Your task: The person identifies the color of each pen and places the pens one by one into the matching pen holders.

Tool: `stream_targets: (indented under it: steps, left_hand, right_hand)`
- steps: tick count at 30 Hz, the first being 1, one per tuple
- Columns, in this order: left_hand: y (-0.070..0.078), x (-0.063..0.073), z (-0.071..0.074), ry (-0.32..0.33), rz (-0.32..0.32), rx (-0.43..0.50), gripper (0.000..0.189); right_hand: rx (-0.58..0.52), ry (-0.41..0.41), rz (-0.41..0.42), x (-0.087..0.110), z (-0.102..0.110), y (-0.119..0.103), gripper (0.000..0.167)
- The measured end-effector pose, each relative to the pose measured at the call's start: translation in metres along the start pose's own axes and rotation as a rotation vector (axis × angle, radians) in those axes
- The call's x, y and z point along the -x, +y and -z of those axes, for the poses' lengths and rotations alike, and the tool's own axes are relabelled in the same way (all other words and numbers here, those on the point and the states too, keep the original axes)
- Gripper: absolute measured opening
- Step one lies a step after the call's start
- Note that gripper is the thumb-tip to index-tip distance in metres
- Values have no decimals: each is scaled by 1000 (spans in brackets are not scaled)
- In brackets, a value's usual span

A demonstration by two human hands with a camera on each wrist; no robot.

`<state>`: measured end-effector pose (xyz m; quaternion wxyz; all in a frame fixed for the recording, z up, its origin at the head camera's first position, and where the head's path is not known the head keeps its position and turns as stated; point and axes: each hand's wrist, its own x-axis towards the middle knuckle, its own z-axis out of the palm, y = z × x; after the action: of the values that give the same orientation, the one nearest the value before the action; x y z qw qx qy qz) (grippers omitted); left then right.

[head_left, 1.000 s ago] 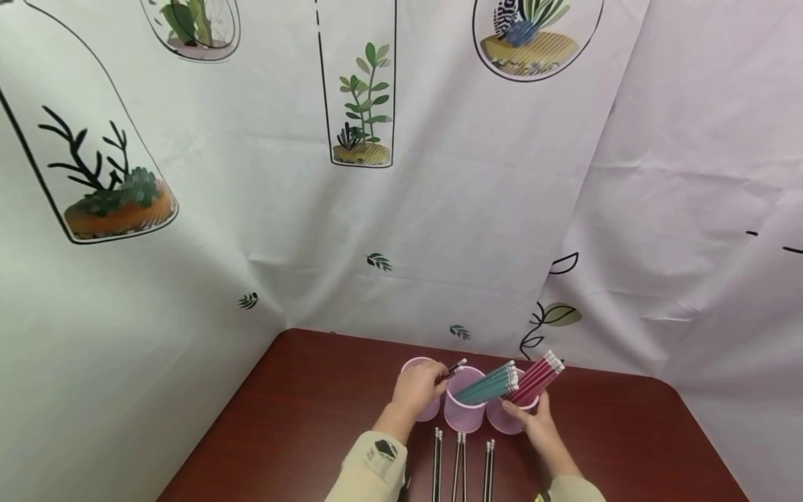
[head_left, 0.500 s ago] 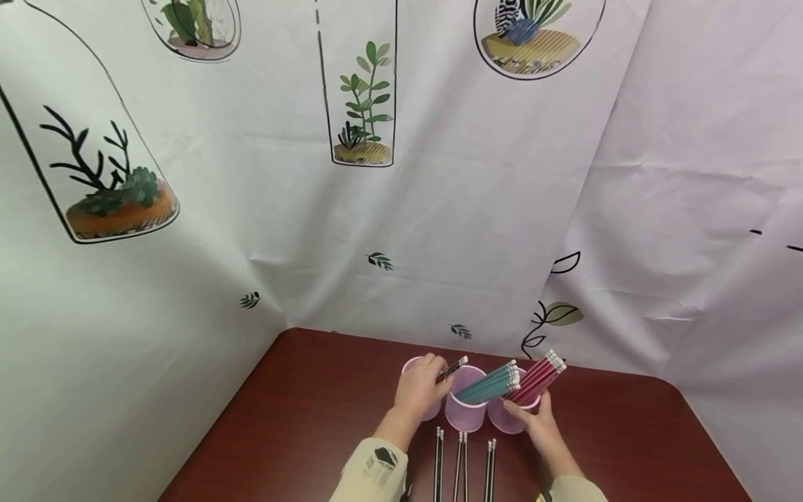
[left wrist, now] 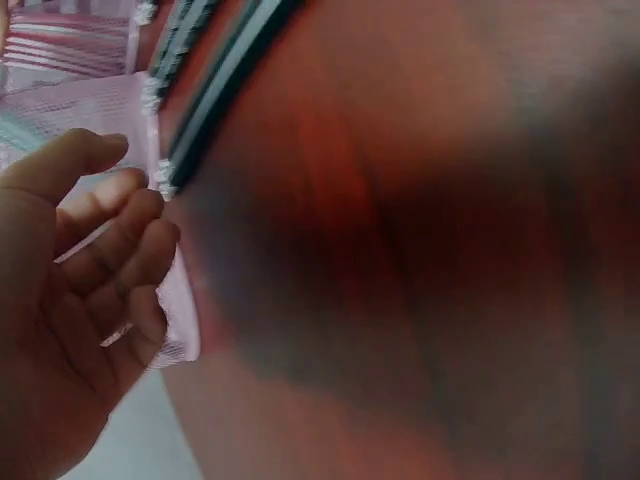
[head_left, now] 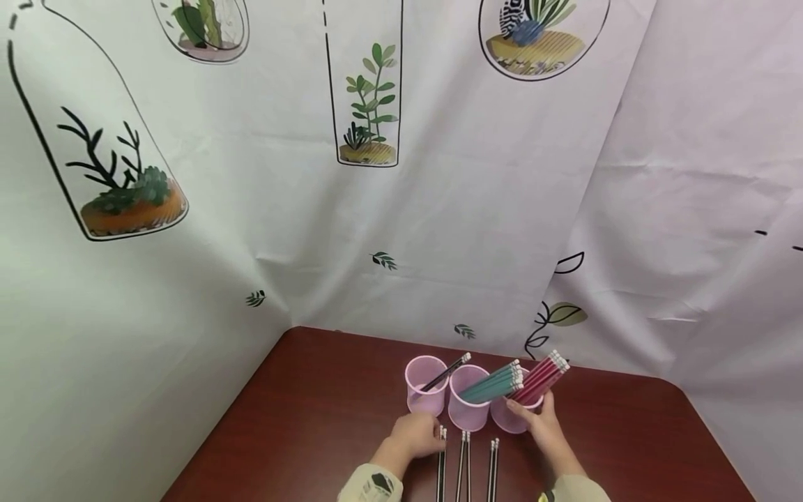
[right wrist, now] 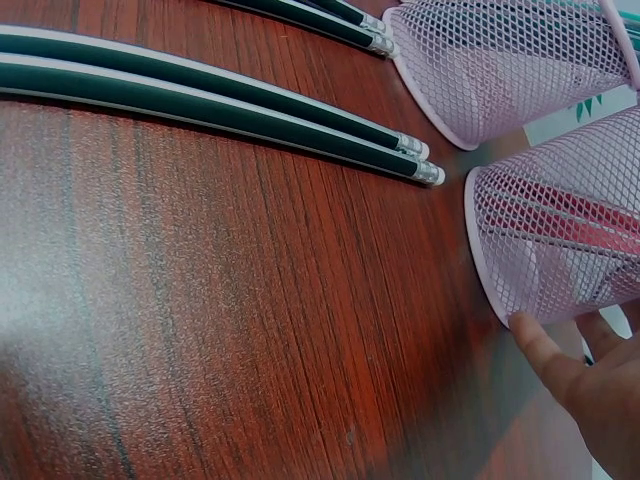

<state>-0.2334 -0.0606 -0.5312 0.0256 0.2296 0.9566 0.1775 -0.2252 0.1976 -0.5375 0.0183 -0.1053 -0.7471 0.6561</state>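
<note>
Three pink mesh pencil cups stand in a row. Black pencils (head_left: 450, 371) lean in the left cup (head_left: 426, 402), teal pencils (head_left: 492, 385) in the middle cup (head_left: 467, 417), and dark pink pencils (head_left: 541, 378) in the right cup (head_left: 507, 420). My left hand (head_left: 417, 434) is in front of the left cup, fingers loosely bent and holding nothing, beside the eraser ends of a black pencil pair (head_left: 442, 468). In the left wrist view its fingertips (left wrist: 160, 240) are close to those erasers. My right hand (head_left: 543, 427) holds the right cup, one fingertip (right wrist: 520, 325) at its base rim.
Two more pairs of black pencils, a middle pair (head_left: 463, 467) and a right pair (head_left: 493, 468), lie on the reddish-brown table (head_left: 301, 418), erasers toward the cups. A white curtain (head_left: 439, 230) printed with plants in jars hangs behind the table.
My left hand has let go of the black pencils, which now rest in the left cup, and has come down toward the pencils on the table. The right hand stays at its cup.
</note>
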Motion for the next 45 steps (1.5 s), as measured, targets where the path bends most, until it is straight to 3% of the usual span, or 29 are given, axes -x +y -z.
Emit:
stream_targets:
  steps: [3, 7, 14, 25, 38, 45]
  left_hand:
    - [-2, 7, -6, -50, 72, 43, 28]
    - [-3, 9, -8, -65, 113, 89, 27]
    - [4, 10, -3, -33, 130, 87, 31]
    - [11, 6, -9, 5, 183, -54, 33]
    - [14, 6, -10, 59, 273, -36, 32]
    - [18, 4, -3, 105, 263, 13, 28]
  right_hand:
    - [-10, -2, 2, 0, 0, 0, 87]
    - [-33, -1, 2, -2, 0, 1, 88]
    - [-27, -6, 0, -3, 1, 0, 90]
    - [-24, 0, -12, -1, -1, 1, 91]
    - [-26, 2, -10, -1, -3, 0, 91]
    - [-15, 14, -8, -1, -1, 2, 90]
